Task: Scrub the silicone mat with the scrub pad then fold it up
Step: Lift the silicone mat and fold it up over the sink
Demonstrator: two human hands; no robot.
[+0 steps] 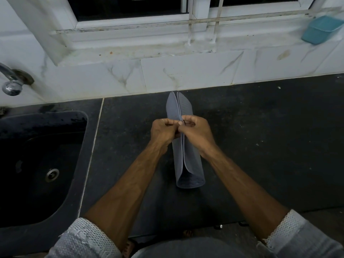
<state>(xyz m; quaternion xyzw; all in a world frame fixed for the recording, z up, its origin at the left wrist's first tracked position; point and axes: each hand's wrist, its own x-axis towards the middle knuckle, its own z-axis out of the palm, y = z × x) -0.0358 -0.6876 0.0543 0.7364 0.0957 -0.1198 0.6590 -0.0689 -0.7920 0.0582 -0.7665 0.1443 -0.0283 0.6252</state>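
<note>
— Silicone mat (188, 161) lay on the dark counter (260, 146), right of the sink (37, 164), running from near the counter's front edge away toward the tiled wall. Both long sides were brought up so the edges met along the top, like a soft tube.

— And the hands?

— Left hand (163, 130) and right hand (197, 130) sat close together at the middle of it, fingers curled, each pinching an edge where the two met. Knuckles nearly touching.

— So what worried you?

— Silicone springs back. The near end gaped open in a rounded loop, and the far end had a slit showing between the edges. Only the middle was held. I judged that if either pinch slackened, the sides would flop outward and the fold would be lost.

— Anything else?

— If the mat was wet from scrubbing, and I couldn't tell, the edges would be slippery. One edge might also slide past the other, leaving a crooked fold.

— The scrub pad?

— Didn't see one anywhere. A tap (13, 84) stuck out of the wall at far left, and a teal tub (322, 30) sat up on the window ledge, far right, well apart from the work.
</note>
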